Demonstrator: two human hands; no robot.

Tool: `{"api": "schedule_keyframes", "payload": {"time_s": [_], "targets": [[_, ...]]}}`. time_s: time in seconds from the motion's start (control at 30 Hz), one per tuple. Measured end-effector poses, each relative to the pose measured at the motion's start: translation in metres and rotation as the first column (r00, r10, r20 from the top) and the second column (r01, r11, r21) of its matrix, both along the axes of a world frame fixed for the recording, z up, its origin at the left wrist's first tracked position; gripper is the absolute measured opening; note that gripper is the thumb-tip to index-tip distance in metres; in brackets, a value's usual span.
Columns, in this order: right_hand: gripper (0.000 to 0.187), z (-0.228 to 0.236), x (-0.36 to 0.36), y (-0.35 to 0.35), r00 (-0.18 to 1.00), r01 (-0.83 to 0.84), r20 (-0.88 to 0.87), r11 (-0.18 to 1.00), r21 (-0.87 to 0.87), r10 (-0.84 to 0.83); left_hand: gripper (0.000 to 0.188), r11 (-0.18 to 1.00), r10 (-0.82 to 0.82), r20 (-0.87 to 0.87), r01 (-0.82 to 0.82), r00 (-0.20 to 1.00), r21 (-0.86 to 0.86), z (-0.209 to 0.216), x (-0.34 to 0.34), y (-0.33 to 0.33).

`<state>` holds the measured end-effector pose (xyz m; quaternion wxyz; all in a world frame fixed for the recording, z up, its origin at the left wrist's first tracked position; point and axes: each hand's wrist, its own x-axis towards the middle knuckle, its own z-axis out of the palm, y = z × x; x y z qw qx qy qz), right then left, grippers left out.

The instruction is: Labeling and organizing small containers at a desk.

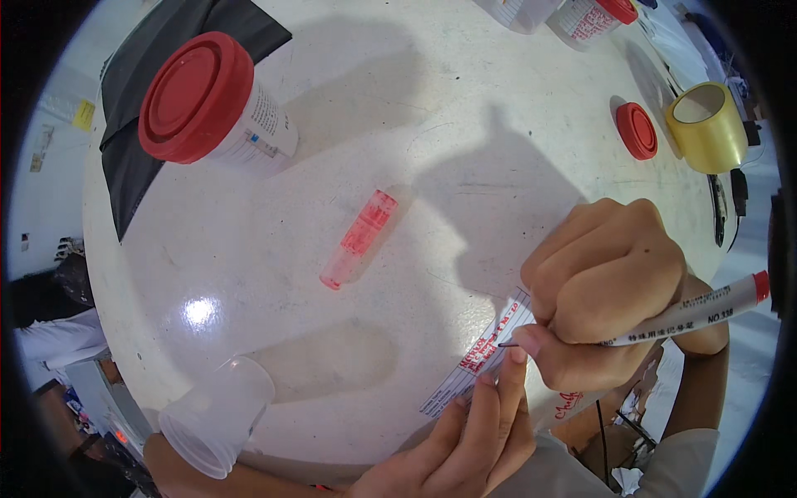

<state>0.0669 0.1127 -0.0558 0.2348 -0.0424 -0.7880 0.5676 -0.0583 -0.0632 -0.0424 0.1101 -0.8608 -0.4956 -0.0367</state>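
Observation:
A white marker pen (701,318) with a red end is gripped in my right hand (610,282), its fingers curled tightly. The pen's tip meets a narrow lined label (452,388) lying slantwise at the near right of the table. Red handwriting covers part of this strip. The fingers of my left hand (457,455) stretch forward and rest along the label's near edge; part of that hand is cut off by the frame. Left of the label lies a small clear cylinder (359,238) smeared with red.
On the round white table (332,174) stands a white jar with a red lid (195,95), beside a black sheet (129,170). A clear plastic cup (220,415) leans near my left forearm. Far right are a red cap (637,130), a yellow tape roll (708,129) and more containers (585,21).

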Motion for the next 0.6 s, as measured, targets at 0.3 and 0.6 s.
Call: {"api": "schedule_keyframes", "payload": {"time_s": [0.3, 0.6], "targets": [[0.032, 0.0041, 0.0003, 0.0026, 0.999, 0.02, 0.05, 0.999, 0.033, -0.021, 0.025, 0.999, 0.002, 0.104, 0.003, 0.995, -0.047, 0.003, 0.002, 0.0007], [0.034, -0.0013, -0.001, 0.0014, 0.999, 0.023, 0.021, 0.999, 0.037, -0.024, 0.024, 1.0, -0.005, 0.037, 0.005, 0.999, 0.002, 0.0018, -0.0001, 0.001]]}}
